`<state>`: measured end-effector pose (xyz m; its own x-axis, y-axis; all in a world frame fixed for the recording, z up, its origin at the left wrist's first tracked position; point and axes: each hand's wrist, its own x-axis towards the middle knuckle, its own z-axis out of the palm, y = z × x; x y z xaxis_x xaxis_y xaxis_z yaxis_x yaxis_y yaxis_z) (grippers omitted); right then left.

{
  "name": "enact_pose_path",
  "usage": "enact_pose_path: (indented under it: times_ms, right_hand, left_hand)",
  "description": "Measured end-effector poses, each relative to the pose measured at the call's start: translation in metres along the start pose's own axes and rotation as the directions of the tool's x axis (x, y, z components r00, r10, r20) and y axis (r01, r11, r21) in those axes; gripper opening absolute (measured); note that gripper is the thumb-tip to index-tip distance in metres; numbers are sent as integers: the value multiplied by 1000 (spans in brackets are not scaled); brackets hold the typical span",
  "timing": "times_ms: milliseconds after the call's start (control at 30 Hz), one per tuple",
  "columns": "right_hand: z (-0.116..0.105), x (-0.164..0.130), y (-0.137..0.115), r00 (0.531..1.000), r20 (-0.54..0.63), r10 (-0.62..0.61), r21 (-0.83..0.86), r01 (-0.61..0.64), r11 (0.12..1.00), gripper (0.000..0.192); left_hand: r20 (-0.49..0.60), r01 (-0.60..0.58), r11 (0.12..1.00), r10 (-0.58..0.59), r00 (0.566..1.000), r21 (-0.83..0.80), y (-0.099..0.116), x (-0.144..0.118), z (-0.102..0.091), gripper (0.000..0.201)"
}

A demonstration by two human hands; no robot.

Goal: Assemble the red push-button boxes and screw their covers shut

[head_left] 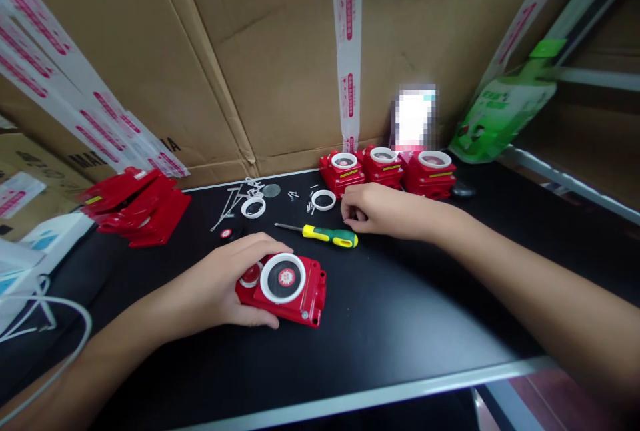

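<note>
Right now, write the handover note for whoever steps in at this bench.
Left hand holds the red unit flat on the black table, white ring and red centre facing up.
Right hand rests by the screwdriver, fingers curled; contents hidden.
Done: three red units lined up at the back.
Left: loose white rings, screws, red covers at far left.

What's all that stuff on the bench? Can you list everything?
red box: 1, red with white ring, front centre, under left hand
red boxes: 3, red, back row by cardboard
red covers: a stack, red, left
screwdriver: 1, green-yellow handle, centre
white rings: 2, white, loose mid-table
screws: several, silver, near rings
pouch: 1, green, leaning back right
table: 1, black
left hand: holds front box
right hand: rests beside screwdriver handle
</note>
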<state>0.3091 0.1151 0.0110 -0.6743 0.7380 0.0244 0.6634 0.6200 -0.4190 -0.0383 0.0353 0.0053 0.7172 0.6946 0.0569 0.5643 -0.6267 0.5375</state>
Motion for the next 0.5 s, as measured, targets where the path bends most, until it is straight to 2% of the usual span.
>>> enact_pose_path:
  times_ms: [100, 200, 367, 500]
  right_hand:
    - [-6, -3, -5, 997, -68, 41, 50, -38, 998, 10]
    - [-11, -7, -17, 991, -134, 29, 155, -8, 988, 1]
    - [-8, -15, -44, 965, -156, -211, 442, 259, 859, 14]
    - [-1, -16, -57, 938, -149, -313, 410, 346, 844, 15]
  left_hand:
    - [21, 33, 999, -33, 999, -29, 2, 0, -1, 80]
    - [48, 75, 995, -71, 996, -72, 5, 0, 0, 75]
    - [50, 86, 990, -81, 995, -109, 8, 0, 2, 71]
    - [52, 105, 987, -100, 994, -117, 11, 0, 2, 67]
